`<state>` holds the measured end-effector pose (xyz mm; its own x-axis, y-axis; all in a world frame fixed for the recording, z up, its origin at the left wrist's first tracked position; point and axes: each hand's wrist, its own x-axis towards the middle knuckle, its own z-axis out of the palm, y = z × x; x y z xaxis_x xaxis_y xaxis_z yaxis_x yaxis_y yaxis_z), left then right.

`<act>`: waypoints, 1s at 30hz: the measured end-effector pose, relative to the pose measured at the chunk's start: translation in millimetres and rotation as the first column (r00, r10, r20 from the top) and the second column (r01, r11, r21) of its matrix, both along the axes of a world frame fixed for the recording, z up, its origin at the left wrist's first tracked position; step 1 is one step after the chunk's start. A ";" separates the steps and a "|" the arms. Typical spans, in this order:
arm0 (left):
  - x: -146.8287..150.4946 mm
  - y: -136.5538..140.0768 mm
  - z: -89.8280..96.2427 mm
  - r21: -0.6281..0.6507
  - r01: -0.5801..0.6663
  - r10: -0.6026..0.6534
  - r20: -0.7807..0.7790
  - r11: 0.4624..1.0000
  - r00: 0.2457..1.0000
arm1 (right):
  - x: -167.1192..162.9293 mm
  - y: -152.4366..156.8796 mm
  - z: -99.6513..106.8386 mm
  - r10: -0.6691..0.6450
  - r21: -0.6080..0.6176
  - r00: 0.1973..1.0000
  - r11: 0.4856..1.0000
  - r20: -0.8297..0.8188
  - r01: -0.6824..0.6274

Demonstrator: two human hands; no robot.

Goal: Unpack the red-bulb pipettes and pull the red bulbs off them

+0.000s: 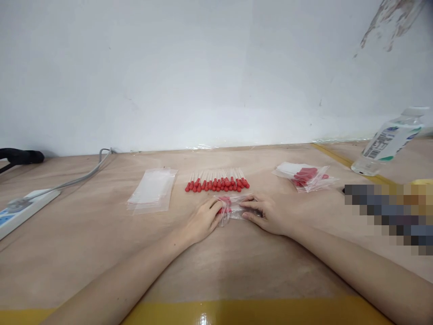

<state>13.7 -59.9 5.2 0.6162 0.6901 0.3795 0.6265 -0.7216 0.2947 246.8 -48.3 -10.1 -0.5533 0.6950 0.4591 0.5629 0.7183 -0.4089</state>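
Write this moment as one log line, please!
left hand: on bag | right hand: on same bag | ahead: red-ended droppers | left side: flat bags | right side: filled bags

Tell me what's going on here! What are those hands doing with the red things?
A person has both hands on a clear bag with red things inside. The left hand is at the red end, the right hand at the other. Just behind lies a row of red-ended droppers. Flat bags lie to the left, and more bags with red things to the right.
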 end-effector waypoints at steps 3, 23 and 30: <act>-1.6 0.4 0.4 -0.019 -0.014 0.015 0.085 1.000 0.996 | -0.1 0.0 0.5 0.018 -0.006 1.000 1.000 -0.002 -0.018; -50.6 17.5 37.1 -0.458 0.120 0.050 0.343 0.881 0.938 | 1.7 0.3 -2.0 0.034 -0.002 0.999 0.999 0.005 -0.034; -111.3 40.6 65.9 -0.430 -0.243 0.483 0.637 0.869 0.601 | 2.8 1.9 -4.9 0.022 0.003 1.000 1.000 0.022 -0.022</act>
<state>-97.6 -19.4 71.1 -0.0865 0.9371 0.3383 0.3276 -0.2939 0.8979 249.6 -46.4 -15.0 -0.5784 0.6814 0.4485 0.5562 0.7316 -0.3941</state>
